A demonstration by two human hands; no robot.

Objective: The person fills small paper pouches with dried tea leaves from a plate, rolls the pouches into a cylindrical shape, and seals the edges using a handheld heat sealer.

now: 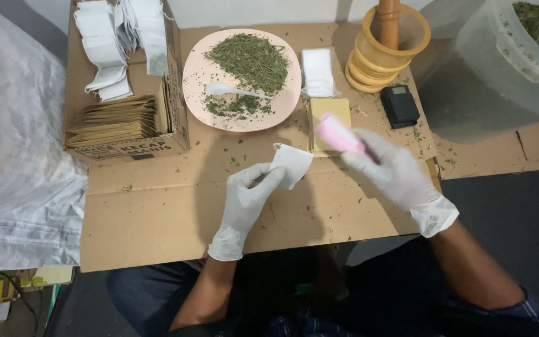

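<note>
Two gloved hands work over the cardboard-covered bench (157,212). Nearest, the left hand (247,196) has its grip pinching a small white paper sachet (292,165) by its edge. Slightly farther, the right hand (394,171) has its grip wrapped around a pink cylindrical tool (338,134), blurred, above a tan envelope (330,112). Beyond lie a pink plate (194,81) of dried green herbs (251,59), a wooden mortar (385,56) and a cardboard box (176,112) of packets.

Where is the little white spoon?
In the head view, the white spoon lies on the pink plate among the dried green herbs, between the cardboard box and the wooden mortar.
</note>
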